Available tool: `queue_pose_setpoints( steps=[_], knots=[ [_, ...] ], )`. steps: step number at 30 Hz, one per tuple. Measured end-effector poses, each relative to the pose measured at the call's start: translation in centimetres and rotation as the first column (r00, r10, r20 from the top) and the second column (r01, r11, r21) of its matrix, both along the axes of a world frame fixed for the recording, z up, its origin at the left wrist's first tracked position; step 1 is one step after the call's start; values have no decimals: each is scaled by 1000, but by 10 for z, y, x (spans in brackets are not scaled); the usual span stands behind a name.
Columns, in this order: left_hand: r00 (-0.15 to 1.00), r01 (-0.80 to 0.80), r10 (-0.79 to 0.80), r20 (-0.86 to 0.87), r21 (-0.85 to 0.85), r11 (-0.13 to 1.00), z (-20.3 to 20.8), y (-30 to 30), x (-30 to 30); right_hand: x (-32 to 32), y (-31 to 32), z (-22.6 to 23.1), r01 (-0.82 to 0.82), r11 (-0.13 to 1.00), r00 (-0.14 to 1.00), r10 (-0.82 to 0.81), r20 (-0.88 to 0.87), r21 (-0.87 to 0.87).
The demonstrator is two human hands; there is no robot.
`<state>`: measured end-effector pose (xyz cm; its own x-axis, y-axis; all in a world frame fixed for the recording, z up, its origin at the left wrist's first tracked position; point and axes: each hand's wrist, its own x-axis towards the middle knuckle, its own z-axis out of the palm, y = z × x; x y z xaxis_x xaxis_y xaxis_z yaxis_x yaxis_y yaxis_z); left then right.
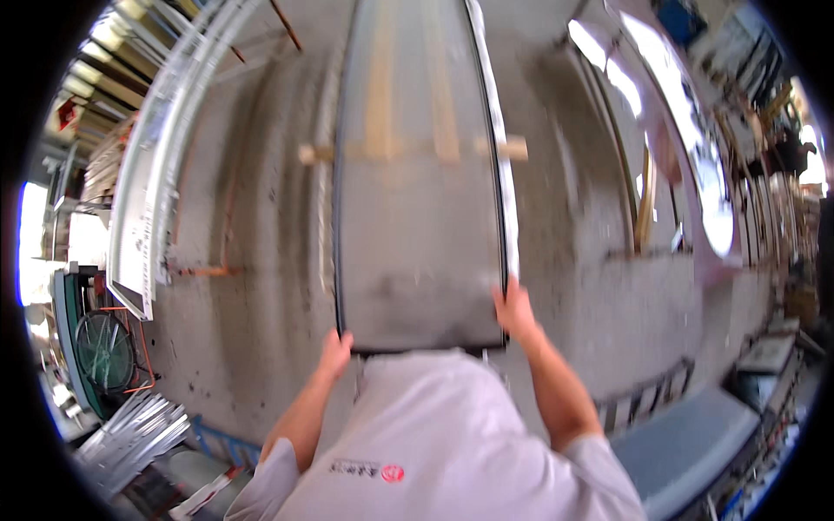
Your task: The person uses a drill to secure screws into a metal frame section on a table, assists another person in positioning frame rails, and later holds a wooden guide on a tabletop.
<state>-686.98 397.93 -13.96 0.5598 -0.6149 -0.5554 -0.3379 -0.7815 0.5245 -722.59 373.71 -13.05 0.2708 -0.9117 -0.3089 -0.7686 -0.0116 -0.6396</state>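
A long glass pane with a dark edge (417,252) stretches away from my body, its near end close to my waist. My left hand (336,352) is closed around the pane's left edge near the front corner. On the opposite edge, a little farther from me, my right hand (516,311) grips the side. Through the glass, pale wooden bars (380,87) show underneath, and the ends of a crosswise wooden bar (514,148) stick out past both sides. A whitish strip (497,122) runs along the right edge. The fingertips under the pane are hidden.
Long white frames (148,200) lean at the left, with a round caged fan (105,351) and a pile of metal profiles (135,438) nearer. On the right stand a large shiny sheet with an oval shape (686,122) and a grey bench-like surface (686,447). Grey concrete floor (591,226) surrounds the pane.
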Motion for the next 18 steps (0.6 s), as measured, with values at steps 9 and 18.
queue_pose_setpoints(
  steps=[9, 18],
  knots=[
    [900, -313, 237, -365, -163, 936, 3, -3, -5, 3, -2, 6, 114, 958, 937, -191, 291, 262],
    [912, -267, 204, -354, -136, 954, -6, 5, 1, 16, -4, 15, 232, 850, 873, -396, 284, 472]
  ],
)
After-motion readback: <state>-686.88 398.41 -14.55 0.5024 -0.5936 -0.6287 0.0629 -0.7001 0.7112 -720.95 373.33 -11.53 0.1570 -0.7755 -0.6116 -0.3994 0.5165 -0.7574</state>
